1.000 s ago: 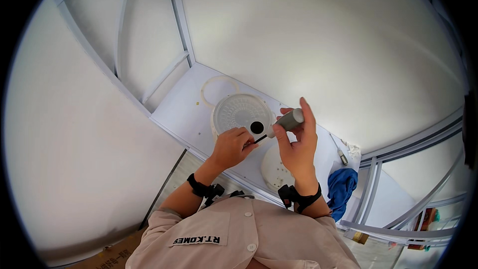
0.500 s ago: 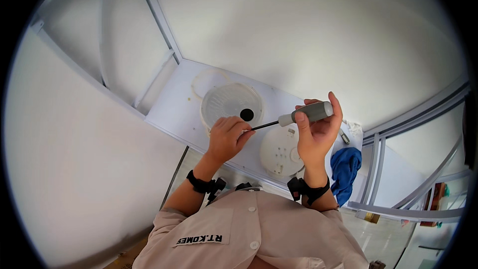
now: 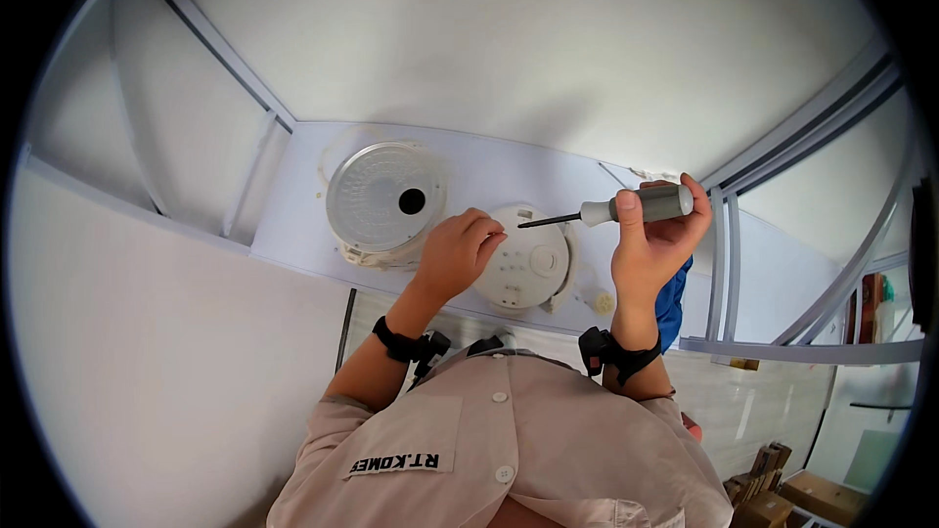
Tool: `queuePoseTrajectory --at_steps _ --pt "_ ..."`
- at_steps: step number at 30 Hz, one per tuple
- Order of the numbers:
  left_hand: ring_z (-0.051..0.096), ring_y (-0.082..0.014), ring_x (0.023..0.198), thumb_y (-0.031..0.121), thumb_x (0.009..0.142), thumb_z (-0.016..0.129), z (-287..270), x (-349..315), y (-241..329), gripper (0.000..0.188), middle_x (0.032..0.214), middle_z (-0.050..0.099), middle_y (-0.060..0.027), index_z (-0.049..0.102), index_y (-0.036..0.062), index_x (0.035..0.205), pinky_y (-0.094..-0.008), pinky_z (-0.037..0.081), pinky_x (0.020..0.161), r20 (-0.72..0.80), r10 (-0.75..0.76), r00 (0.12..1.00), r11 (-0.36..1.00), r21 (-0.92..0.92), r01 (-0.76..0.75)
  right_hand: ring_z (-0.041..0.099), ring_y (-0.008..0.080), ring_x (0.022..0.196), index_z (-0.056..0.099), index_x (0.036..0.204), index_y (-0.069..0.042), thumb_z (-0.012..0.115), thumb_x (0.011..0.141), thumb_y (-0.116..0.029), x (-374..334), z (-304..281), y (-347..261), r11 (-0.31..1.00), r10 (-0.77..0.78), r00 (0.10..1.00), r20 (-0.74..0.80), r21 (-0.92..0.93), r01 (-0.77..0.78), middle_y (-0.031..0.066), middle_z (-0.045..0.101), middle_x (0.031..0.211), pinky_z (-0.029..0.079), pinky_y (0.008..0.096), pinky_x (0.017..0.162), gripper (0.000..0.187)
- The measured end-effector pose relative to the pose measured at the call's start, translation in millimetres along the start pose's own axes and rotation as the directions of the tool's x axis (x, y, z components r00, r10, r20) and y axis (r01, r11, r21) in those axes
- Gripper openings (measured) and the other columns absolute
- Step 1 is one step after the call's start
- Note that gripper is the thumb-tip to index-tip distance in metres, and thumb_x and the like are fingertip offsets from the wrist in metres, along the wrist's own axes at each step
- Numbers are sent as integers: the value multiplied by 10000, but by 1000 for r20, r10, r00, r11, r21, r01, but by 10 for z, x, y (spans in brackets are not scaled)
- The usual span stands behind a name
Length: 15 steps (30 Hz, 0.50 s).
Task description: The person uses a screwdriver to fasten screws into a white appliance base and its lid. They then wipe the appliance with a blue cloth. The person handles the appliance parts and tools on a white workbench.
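Note:
In my right hand (image 3: 657,235) is a screwdriver (image 3: 667,201) with a grey handle and a dark shaft pointing left. My left hand (image 3: 458,254) is closed in a pinch just left of the screwdriver's tip, apart from it; what the fingertips hold, if anything, is too small to make out. Below the tip lies a round white cover (image 3: 518,274) with small holes and a raised ring, partly behind my left fingers. To its left stands a round appliance body (image 3: 367,198), silvery inside, with a black circle in it.
Both round parts rest on a white table (image 3: 284,225) along a pale wall. Blue cloth (image 3: 672,301) shows behind my right wrist. A small cream round piece (image 3: 603,303) lies near the table's front edge. Grey metal frame bars (image 3: 726,264) rise at the right.
The view has shifted right. The screwdriver's tip has come away from my left fingers, and both hands are now over the white cover's side rather than the appliance body.

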<state>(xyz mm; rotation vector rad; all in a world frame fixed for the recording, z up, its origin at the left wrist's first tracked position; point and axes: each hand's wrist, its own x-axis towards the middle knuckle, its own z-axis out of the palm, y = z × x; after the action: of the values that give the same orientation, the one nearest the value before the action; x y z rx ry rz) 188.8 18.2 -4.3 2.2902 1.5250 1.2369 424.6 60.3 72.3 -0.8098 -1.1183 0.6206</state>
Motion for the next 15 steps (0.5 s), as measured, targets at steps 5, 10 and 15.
queuePoseTrajectory --at_steps 5,10,15 --pt "690 -340 825 191 957 729 416 -116 -130 116 969 720 -87 704 78 957 -443 545 711 264 -135 955 990 8 138 631 200 1077 412 1467 -57 905 844 -49 36 -326 -20 999 39 999 24 23 -39 129 605 1204 579 358 899 794" --pt "698 -355 877 143 953 711 789 -223 -225 108 983 735 -124 724 48 1002 -442 554 771 362 -241 900 962 -32 271 642 196 1081 428 1465 -53 906 834 -24 -55 -564 103 996 91 991 100 13 -93 135 614 1199 591 357 915 792" --pt "706 -350 886 104 928 715 969 -229 -247 125 981 737 -140 748 37 1028 -434 561 784 386 -282 878 946 -42 322 648 188 1084 452 1454 -43 918 834 -43 -81 -705 150 996 93 987 132 -8 -93 142 625 1198 604 334 888 776"
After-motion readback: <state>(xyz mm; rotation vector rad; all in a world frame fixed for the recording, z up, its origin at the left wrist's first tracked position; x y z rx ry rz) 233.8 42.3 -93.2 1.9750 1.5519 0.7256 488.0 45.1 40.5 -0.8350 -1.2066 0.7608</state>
